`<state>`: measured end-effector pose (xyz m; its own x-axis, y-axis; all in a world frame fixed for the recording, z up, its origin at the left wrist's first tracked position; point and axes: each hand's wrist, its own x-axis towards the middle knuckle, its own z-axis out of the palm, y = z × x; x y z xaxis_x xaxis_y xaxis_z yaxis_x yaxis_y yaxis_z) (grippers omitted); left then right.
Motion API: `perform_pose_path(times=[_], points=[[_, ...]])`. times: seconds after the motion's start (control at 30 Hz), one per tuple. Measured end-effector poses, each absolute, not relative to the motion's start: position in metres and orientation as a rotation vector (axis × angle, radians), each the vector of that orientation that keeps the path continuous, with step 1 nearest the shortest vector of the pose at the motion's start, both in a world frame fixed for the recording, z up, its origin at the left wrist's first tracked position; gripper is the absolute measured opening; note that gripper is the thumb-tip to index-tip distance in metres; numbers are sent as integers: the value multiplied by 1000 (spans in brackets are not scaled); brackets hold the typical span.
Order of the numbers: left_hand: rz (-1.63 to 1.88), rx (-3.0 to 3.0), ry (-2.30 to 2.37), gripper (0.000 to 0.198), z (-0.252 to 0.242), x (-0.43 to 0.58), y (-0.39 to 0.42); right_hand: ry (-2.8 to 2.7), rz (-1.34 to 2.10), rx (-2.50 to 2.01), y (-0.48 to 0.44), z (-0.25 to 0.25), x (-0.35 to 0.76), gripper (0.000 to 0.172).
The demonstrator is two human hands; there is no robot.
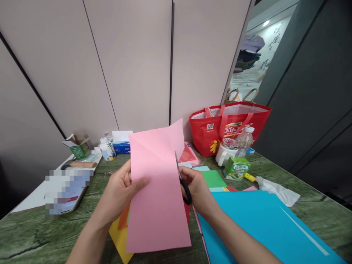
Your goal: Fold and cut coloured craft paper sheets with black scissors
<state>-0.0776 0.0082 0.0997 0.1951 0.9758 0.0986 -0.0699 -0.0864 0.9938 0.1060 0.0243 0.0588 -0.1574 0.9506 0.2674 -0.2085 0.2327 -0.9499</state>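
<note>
Our left hand (120, 190) pinches pink paper (156, 212), our right hand (198, 187) grips black-handled scissors (187, 190) — we'd best hold the sheet taut.

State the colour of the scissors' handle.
Black: the scissors' handle in the right hand shows best in the head view.

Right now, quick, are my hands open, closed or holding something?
Left hand: closed on the pink paper, thumb in front.
Right hand: closed, holding the black-handled scissors at the paper's edge.
</note>
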Motion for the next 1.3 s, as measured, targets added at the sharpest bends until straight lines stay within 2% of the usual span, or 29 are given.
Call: perform_pose_path(times=[0.27, 0.7, 1.3], points=[[1152, 1286, 974, 57, 97, -80, 9, -1286, 1258, -813, 24, 62, 105, 22], [1135, 1308, 939, 48, 98, -80, 9, -1231, 1298, -809, 23, 64, 103, 20], [1123, 1254, 880, 60, 97, -83, 9, -1244, 1296, -814, 26, 60, 103, 23]])
